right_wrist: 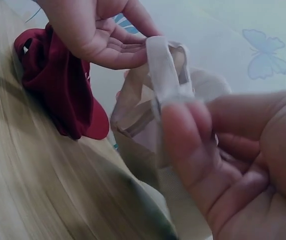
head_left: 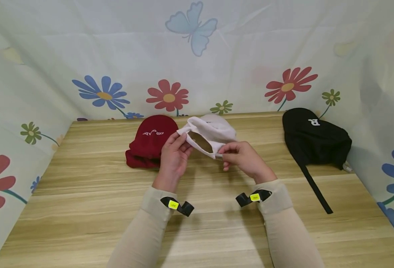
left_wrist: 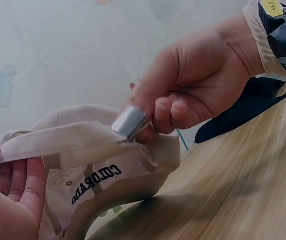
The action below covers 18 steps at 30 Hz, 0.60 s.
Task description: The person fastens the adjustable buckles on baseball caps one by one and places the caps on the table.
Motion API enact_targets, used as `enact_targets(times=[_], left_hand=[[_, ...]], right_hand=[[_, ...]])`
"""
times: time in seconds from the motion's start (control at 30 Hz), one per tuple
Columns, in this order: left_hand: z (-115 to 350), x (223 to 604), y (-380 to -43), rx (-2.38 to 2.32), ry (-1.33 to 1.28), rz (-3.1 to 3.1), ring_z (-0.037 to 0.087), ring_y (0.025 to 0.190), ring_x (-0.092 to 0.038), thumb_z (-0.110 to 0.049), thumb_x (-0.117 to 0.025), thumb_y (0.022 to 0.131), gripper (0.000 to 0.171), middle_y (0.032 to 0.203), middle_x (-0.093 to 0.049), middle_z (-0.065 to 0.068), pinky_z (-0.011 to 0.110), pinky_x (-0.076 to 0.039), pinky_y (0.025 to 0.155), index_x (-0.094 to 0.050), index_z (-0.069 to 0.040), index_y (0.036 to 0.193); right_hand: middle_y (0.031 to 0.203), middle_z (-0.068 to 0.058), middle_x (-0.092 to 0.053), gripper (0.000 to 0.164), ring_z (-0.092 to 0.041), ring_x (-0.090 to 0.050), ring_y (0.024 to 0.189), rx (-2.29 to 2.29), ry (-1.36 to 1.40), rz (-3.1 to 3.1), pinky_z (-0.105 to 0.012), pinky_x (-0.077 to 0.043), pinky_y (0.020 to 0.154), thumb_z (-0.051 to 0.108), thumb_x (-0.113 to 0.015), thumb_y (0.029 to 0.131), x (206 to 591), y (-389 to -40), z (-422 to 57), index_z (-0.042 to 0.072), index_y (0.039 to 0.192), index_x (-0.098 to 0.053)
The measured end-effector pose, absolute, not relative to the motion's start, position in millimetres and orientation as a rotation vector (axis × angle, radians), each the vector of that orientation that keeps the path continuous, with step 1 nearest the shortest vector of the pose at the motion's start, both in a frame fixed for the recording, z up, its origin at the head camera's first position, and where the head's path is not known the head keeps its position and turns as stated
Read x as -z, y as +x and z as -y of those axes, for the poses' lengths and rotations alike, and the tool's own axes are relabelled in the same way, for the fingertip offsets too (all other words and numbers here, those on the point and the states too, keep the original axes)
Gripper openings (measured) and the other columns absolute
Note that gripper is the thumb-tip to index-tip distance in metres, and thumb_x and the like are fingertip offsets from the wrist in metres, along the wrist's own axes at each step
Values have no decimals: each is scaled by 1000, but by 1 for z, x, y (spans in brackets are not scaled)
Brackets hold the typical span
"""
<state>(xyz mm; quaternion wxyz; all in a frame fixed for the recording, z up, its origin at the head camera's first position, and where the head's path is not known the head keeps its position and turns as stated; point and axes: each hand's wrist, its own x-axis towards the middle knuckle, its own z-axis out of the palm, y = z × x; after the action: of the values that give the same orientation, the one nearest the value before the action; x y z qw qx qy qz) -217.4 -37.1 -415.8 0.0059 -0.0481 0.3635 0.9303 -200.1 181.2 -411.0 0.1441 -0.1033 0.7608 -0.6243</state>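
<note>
A pale baseball cap (head_left: 221, 126) is held up near the back of the table. My left hand (head_left: 175, 156) pinches one end of its back strap (left_wrist: 57, 145) between thumb and fingers. At the strap's other end, my right hand (head_left: 245, 160) pinches beside a silver metal buckle (left_wrist: 128, 121). Between the hands the cap's rear opening (head_left: 200, 141) gapes. Dark lettering (left_wrist: 95, 182) spelling COLORADO shows mirrored in the left wrist view. The right thumb and fingers hide most of the buckle in the right wrist view.
Left of the pale cap rests a dark red cap (head_left: 154, 136) with white lettering, close behind my left hand. A black cap (head_left: 312, 137) lies at the right, its long strap (head_left: 317, 190) trailing across the wooden table (head_left: 83, 208). Flower-printed cloth (head_left: 133, 56) encloses the back and sides.
</note>
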Motion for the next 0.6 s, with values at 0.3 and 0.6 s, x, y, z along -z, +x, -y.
enact_targets(times=[0.3, 0.6], left_hand=[[38, 414, -215, -2899, -52, -1140, 14, 73, -70, 1, -53, 96, 13, 88, -70, 4, 29, -59, 71, -61, -9, 99], [35, 414, -213, -2883, 25, -1131, 13, 72, -71, 4, -51, 96, 18, 89, -70, 3, 29, -60, 69, -59, -11, 100]], right_hand=[[72, -4, -60, 14, -13, -58, 55, 2050, -344, -1985, -29, -57, 55, -5, -55, 92, 407, -198, -185, -6, 101, -65], [81, -5, -66, 10, -15, -65, 62, 2154, -305, -1965, -31, -60, 64, -8, -64, 86, 408, -200, -182, 2, 89, -67]])
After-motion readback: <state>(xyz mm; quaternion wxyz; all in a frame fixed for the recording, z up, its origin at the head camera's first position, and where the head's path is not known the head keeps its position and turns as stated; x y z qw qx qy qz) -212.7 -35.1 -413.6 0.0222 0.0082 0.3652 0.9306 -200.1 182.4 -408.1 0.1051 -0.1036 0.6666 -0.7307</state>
